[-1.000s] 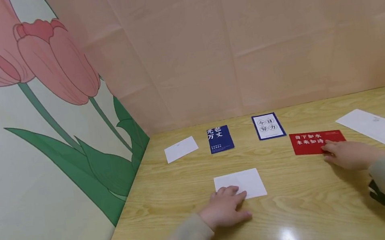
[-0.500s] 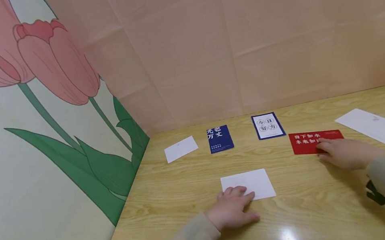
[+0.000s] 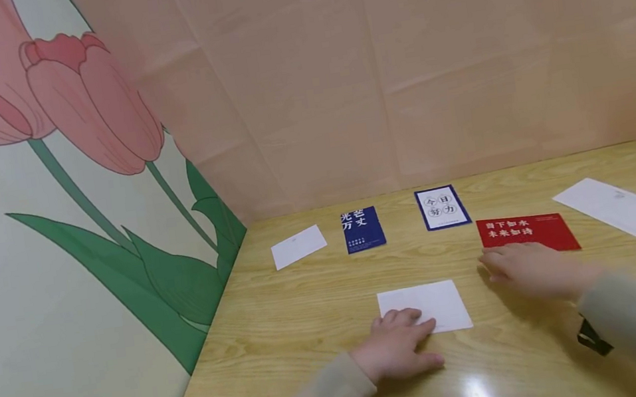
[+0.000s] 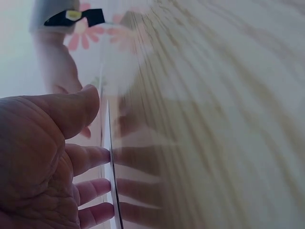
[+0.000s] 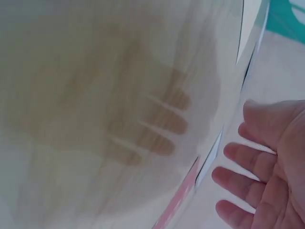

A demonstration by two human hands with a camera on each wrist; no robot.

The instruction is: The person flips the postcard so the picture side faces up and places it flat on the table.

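My left hand (image 3: 397,343) rests with spread fingertips on a blank white card (image 3: 435,307) lying flat near the front. In the left wrist view the fingers (image 4: 93,191) press the card against the tabletop, and the thumb stands off it. My right hand (image 3: 535,269) hovers in front of a red card (image 3: 552,235) with white characters, covering part of its near edge in the head view. The right wrist view shows that hand's loosely bent fingers (image 5: 238,186) raised off the table and holding nothing.
Along the back of the wood-grain table (image 3: 274,325) lie a small white card (image 3: 299,246), a dark blue card (image 3: 367,240) and a blue-bordered white card (image 3: 443,207). A long white envelope-like card (image 3: 615,206) lies at the right. A tulip-printed wall (image 3: 127,304) borders the left side.
My left hand has slid the blank white card to the right along the table. The right hand has left the red card's face and moved left and toward me; that card stays about in place.
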